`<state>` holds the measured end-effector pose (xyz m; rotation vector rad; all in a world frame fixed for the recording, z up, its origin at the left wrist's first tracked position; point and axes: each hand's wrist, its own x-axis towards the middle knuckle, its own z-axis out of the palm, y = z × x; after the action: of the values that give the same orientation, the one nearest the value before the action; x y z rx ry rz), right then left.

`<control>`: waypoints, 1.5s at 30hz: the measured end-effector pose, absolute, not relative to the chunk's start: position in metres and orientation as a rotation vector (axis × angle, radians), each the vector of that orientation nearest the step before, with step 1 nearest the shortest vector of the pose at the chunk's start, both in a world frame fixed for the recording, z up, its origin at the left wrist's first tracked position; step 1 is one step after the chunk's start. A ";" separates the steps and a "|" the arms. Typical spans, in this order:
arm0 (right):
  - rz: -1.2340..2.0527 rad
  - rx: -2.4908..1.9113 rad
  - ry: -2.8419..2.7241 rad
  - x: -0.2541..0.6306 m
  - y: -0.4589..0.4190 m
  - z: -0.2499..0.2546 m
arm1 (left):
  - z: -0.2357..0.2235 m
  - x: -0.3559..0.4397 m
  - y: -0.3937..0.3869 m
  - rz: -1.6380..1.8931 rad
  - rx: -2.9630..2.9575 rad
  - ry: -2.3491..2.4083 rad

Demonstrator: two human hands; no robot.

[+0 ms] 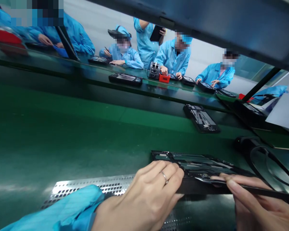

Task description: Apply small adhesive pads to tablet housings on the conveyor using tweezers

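A black, flat, open electronic device or its tray (pixel 202 163) is in front of me, with glassy panels, strips and small parts on top. My left hand (pixel 156 186), wearing a ring and a blue sleeve, is closed on its near left edge, fingers curled over the rim. In my right hand (pixel 252 199), thumb and fingers pinch a pair of dark tweezers (pixel 269 190). Their shiny tip points left and lies over the device's near edge; whether it touches a part I cannot tell.
A perforated metal plate (pixel 91 187) lies on the green bench (pixel 62 128) under my left arm. A similar black unit (pixel 202 118) rests beyond. At right are a dark cabled object (pixel 248 142) and a white sheet (pixel 285 109). Several co-workers in blue sit opposite; a shelf (pixel 219 22) hangs overhead.
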<state>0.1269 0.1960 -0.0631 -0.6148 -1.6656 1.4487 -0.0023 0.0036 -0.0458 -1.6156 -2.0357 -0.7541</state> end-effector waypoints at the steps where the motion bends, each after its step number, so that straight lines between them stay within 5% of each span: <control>1: 1.429 -0.618 -1.662 0.126 0.195 -0.062 | -0.045 -0.003 0.004 -0.751 -1.620 -2.044; 45: 1.405 -0.662 -1.727 0.125 0.195 -0.056 | -0.039 -0.004 0.005 -0.761 -1.683 -2.095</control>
<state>0.1246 0.1951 -0.0557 -0.6618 -1.7269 1.4055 -0.0039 0.0053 -0.0387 -1.6826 -2.0946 -0.7612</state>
